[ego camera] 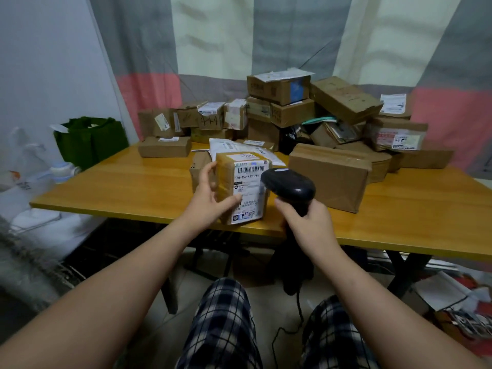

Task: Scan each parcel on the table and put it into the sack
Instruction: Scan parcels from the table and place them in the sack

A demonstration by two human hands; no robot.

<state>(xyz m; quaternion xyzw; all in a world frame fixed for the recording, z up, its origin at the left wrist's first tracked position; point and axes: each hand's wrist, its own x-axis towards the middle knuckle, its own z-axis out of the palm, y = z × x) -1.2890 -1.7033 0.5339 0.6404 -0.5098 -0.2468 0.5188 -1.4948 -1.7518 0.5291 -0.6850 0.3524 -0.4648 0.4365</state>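
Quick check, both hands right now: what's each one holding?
Left hand: grips the tape-wrapped parcel, label facing up.
Right hand: grips the black barcode scanner, head over the label.

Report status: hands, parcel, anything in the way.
Left hand grips taped parcel, label toward camera. Right hand grips black scanner, head at the barcode. Nothing between scanner and label; box pile behind on table.

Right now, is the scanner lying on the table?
No, the right hand grips the scanner by its handle, head pointed at the parcel that the left hand holds.
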